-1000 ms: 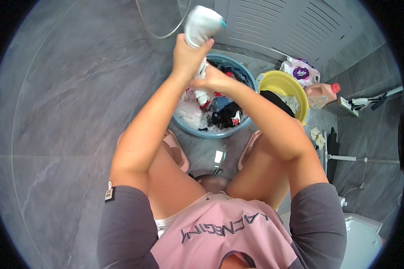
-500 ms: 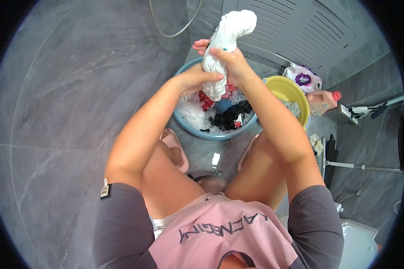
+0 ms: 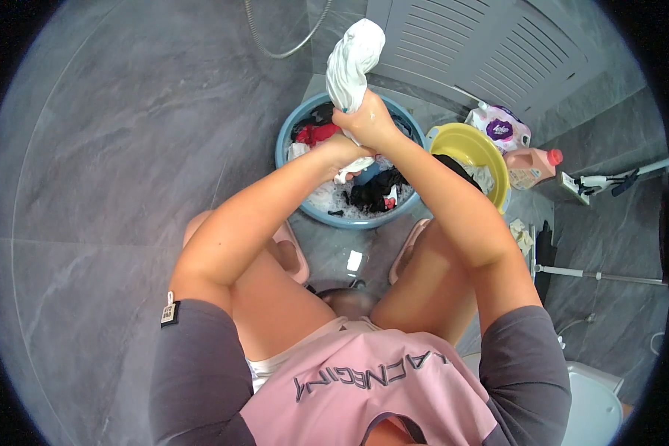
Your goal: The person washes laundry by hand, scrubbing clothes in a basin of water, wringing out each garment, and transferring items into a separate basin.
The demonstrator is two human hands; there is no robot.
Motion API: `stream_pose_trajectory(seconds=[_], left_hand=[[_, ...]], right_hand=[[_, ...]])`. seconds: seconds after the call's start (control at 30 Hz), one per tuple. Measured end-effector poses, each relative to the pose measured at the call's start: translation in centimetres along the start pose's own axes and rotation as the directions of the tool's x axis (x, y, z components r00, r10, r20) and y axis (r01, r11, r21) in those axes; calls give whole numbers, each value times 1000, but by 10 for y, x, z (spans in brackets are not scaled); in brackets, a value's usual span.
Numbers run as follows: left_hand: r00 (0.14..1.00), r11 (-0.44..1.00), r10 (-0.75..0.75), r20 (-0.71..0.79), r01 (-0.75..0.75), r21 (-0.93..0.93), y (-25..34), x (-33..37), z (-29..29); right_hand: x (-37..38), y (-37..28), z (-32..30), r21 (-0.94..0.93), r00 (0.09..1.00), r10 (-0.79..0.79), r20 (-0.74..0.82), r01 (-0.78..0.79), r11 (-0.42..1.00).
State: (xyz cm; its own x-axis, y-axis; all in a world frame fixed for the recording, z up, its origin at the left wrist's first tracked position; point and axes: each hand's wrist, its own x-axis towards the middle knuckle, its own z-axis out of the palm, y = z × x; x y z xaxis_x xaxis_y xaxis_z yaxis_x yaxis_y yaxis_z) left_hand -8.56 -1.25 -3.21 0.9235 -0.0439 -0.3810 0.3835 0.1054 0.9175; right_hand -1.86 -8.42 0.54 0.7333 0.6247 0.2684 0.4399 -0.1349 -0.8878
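Observation:
Twisted into a rope, a wet white garment (image 3: 354,59) is held above a blue basin (image 3: 282,152). My right hand (image 3: 370,122) wraps round its middle, with the bunched upper part sticking out beyond it. Lower down, my left hand (image 3: 342,153) grips the other end, and a short white tail hangs below the fingers. Soapy water fills the basin. In it lie a black garment (image 3: 372,195) with a red and white patch, a red garment (image 3: 317,134) and some white cloth.
Right of the basin stands a yellow basin (image 3: 504,178) holding grey and black cloth. Beyond it are a wrapped package (image 3: 496,126) and a pink bottle with a red cap (image 3: 531,167). A shower hose (image 3: 279,55) hangs at the back, near a grey slatted panel (image 3: 453,44).
Both hands have turned, twisting the white garment tighter. Its top end has swung left, and my left hand has moved lower and to the right.

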Motion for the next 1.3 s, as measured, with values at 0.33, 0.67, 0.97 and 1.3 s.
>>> stream_pose_trajectory(seconds=[0.33,0.67,0.97,1.3], left_hand=[[995,965,41,-90,-16,261,2,-5,14],[964,924,255,-75,-220,312,6,6,-1],[931,926,362,57,-352,-135,43,-17,-30],[842,815,528,-112,-540,-212,56,-16,-53]], right_hand=[[-7,-3,-3,-364,992,-16,127,62,929],[2,-10,-6,-193,999,-33,-14,29,981],[25,-32,-30,-416,947,-300,119,322,851],[4,14,-10,478,574,34,818,-712,514]])
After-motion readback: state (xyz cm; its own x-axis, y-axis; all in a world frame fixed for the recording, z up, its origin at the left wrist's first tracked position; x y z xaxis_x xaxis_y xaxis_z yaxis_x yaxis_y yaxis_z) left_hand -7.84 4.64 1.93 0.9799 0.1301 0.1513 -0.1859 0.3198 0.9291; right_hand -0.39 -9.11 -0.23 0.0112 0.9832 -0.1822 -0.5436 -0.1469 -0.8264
